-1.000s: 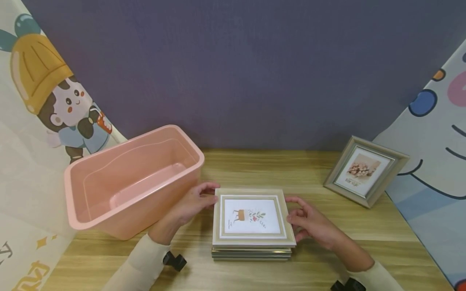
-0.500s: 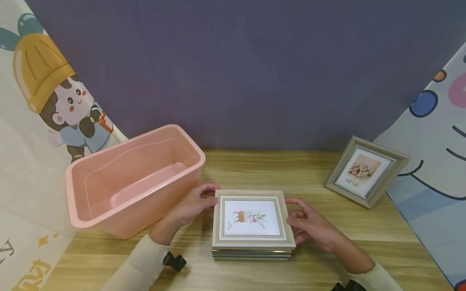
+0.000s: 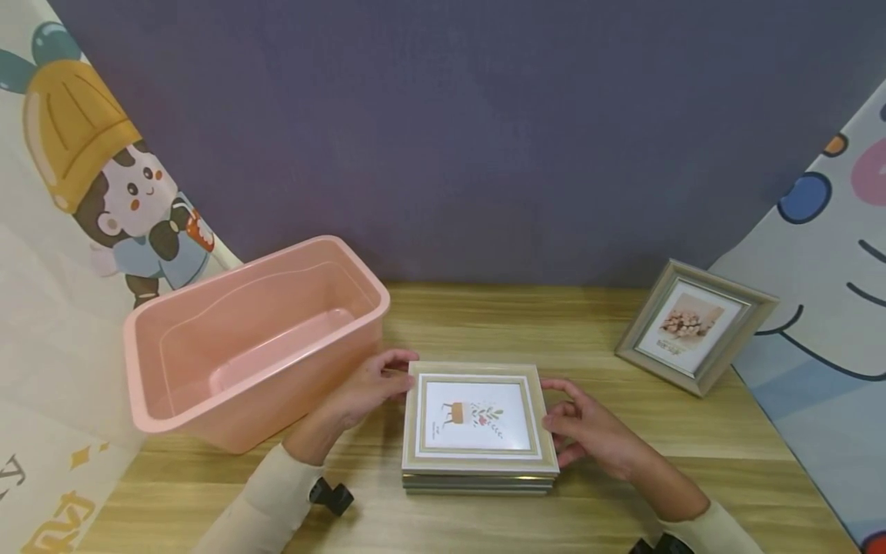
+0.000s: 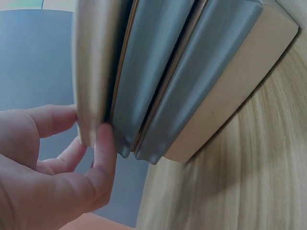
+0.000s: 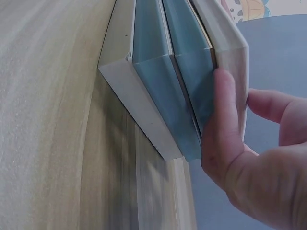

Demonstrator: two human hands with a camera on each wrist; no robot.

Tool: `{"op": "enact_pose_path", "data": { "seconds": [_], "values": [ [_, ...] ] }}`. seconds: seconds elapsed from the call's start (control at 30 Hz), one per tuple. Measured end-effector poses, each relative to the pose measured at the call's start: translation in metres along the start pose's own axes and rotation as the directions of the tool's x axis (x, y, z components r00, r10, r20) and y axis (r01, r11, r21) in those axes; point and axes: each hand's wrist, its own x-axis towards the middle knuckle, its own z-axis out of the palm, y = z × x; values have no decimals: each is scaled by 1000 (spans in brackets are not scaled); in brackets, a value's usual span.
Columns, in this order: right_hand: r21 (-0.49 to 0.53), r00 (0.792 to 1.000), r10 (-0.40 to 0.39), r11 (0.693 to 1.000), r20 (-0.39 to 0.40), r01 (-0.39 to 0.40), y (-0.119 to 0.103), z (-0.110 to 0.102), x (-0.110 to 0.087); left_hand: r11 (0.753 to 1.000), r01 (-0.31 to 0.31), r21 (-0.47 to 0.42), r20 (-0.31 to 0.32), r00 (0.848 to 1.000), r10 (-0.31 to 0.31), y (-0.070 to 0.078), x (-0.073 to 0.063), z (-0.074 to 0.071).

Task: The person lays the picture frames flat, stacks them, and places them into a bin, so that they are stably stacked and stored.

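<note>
A cream picture frame [image 3: 477, 415], with a plant print, lies face up on top of a stack of frames on the wooden table. Beneath it are blue-grey frames [image 4: 148, 67] and a cream bottom frame [image 5: 139, 100], their edges roughly lined up. My left hand [image 3: 363, 392] grips the top frame's left side, thumb at the lower edge and fingers at the upper edge and far corner. On the opposite side, my right hand [image 3: 595, 431] pinches the same frame between thumb and fingers. Some fingers of both hands are partly hidden behind the frame.
A pink plastic bin [image 3: 256, 415] with nothing inside stands at the left, close to my left forearm. Toward the back right, another picture frame [image 3: 692, 327] with a flower photo stands tilted. A dark wall panel [image 3: 471, 154] borders the table [image 3: 498, 315] at the back.
The top frame has shifted slightly left and toward me, sitting more evenly over the stack. My right hand has moved a little left with it; my left hand stays nearly still.
</note>
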Motion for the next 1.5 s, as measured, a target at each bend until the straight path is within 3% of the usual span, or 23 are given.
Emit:
{"op": "enact_pose_path", "data": {
  "seconds": [0.4,0.77,0.93,1.2,1.5],
  "values": [
    [-2,999,-21,1000,34,21,-2,-1,0,1000,12,-5,-3,1000,-12,-3,2,-2],
    [-15,1000,-6,1000,11,7,-2,0,-1,1000,12,16,18,1000,-12,-1,1,-1],
    [-16,1000,-9,1000,14,10,-3,0,-1,997,-5,78,29,1000,3,4,1,-1],
    [-13,1000,-11,1000,12,11,-3,-2,-1,971,-21,237,-51,998,34,15,5,6],
    [-58,999,-36,998,-29,34,-8,-7,-3,943,-51,328,-75,994,80,40,10,18]
  ]
}}
